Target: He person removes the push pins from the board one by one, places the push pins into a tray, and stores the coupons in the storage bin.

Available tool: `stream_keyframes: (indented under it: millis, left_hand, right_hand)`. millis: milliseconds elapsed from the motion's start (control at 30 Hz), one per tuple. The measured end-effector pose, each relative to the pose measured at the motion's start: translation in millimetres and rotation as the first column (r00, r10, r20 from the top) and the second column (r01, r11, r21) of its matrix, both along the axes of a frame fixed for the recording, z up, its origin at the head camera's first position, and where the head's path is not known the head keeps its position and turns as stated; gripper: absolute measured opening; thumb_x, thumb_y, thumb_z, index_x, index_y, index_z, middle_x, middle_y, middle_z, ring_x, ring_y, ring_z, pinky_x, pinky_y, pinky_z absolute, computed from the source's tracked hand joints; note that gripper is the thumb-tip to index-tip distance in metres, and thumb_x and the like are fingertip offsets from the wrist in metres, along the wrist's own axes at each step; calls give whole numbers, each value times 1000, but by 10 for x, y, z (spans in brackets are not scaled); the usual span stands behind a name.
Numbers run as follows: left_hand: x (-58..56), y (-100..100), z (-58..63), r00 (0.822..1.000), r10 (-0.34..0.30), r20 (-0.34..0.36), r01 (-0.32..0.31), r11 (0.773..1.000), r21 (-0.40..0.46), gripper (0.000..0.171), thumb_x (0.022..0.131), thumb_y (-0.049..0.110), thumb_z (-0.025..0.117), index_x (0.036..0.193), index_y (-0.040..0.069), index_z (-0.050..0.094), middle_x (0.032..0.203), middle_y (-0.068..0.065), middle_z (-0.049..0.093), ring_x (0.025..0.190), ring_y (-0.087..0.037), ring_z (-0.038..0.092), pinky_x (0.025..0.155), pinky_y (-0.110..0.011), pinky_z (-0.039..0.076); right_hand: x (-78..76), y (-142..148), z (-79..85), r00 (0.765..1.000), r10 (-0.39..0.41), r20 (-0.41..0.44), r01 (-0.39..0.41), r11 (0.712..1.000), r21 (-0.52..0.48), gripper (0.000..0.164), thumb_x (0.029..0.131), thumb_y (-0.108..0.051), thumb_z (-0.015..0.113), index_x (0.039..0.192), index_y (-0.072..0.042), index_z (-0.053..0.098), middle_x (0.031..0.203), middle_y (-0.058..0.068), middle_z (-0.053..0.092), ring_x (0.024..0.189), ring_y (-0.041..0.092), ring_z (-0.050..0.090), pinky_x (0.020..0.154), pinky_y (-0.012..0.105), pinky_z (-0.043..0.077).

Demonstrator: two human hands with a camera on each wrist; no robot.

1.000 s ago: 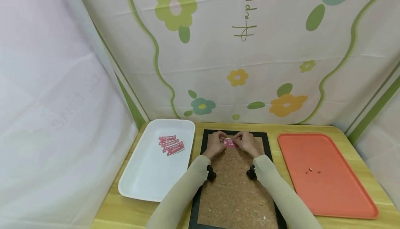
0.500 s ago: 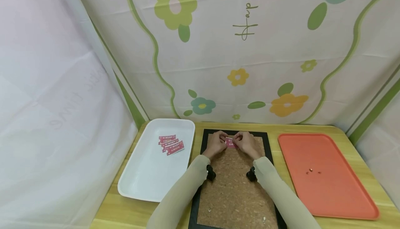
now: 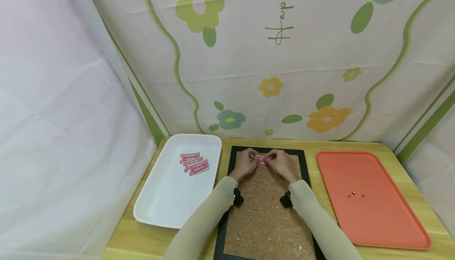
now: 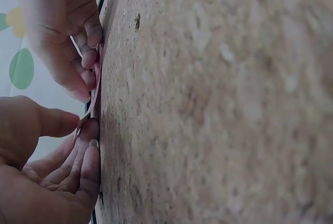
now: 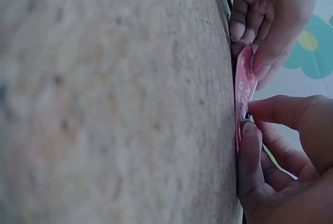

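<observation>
A small red paper ticket with white print (image 3: 262,161) lies near the top of a black-framed cork board (image 3: 266,216). My left hand (image 3: 245,163) pinches its left end between thumb and fingers; in the left wrist view that edge (image 4: 82,122) tilts up a little from the cork. At the other side, my right hand (image 3: 279,162) has curled fingers on the ticket. Seen from the right wrist, the right thumb (image 5: 273,110) and a fingertip meet at the ticket's printed face (image 5: 244,83). I cannot tell whether something small sits between them.
Left of the board stands a white tray (image 3: 160,201) with several similar red tickets (image 3: 198,167) overlapping in it. An orange tray (image 3: 384,216) on the right bears a few tiny metallic pieces (image 3: 353,193). Behind the wooden table (image 3: 121,236) hangs a flowered curtain (image 3: 241,66).
Both hands stay at the ticket with almost no movement. The view shifts very slightly.
</observation>
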State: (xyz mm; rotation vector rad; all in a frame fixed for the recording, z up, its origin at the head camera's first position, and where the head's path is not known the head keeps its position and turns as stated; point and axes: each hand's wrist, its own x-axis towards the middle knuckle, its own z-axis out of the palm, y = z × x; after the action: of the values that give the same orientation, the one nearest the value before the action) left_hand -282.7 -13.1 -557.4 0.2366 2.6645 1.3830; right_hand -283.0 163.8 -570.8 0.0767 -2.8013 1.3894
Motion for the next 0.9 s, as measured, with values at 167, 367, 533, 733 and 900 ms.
stream_keyframes:
  millis: [167, 367, 533, 733, 900]
  left_hand:
    - [43, 11, 3, 999, 30, -14, -29, 999, 16, 20, 102, 6, 60, 122, 4, 61, 103, -10, 68, 89, -16, 67, 80, -31, 58]
    - [105, 10, 53, 999, 6, -40, -7, 1000, -17, 9, 102, 2, 59, 110, 3, 62, 103, -12, 68, 88, -17, 67, 76, -30, 57]
    - [134, 18, 104, 1000, -22, 13, 23, 999, -24, 19, 98, -1, 62, 114, 3, 71, 110, -14, 70, 92, -18, 67, 79, -30, 58]
    - [102, 1, 94, 998, -53, 24, 53, 998, -16, 26, 93, -5, 64, 116, 2, 74, 116, -13, 73, 97, -19, 70, 82, -29, 60]
    - [86, -22, 88, 998, -53, 27, 53, 998, -22, 27, 91, -6, 65, 115, 3, 74, 117, -12, 74, 97, -17, 70, 80, -27, 60]
  right_hand:
    - [14, 13, -12, 1000, 10, -19, -11, 998, -59, 9, 97, -9, 70, 94, -4, 77, 91, 15, 78, 72, 18, 72, 65, 31, 58]
    - [53, 38, 23, 999, 32, 41, -26, 992, -123, 12, 100, -12, 67, 101, -3, 73, 93, 17, 77, 70, 16, 71, 60, 29, 56]
    - [62, 64, 29, 997, 56, 47, -48, 988, -148, 12, 101, -8, 66, 104, 1, 73, 96, 21, 76, 74, 19, 72, 60, 28, 57]
    - [84, 95, 50, 994, 81, 73, -68, 983, -170, 13, 100, -5, 66, 108, 2, 73, 101, 23, 75, 76, 20, 72, 62, 28, 58]
    - [101, 115, 76, 991, 83, 100, -65, 983, -170, 14, 101, -5, 65, 110, 2, 72, 100, 23, 74, 72, 19, 70, 61, 31, 59]
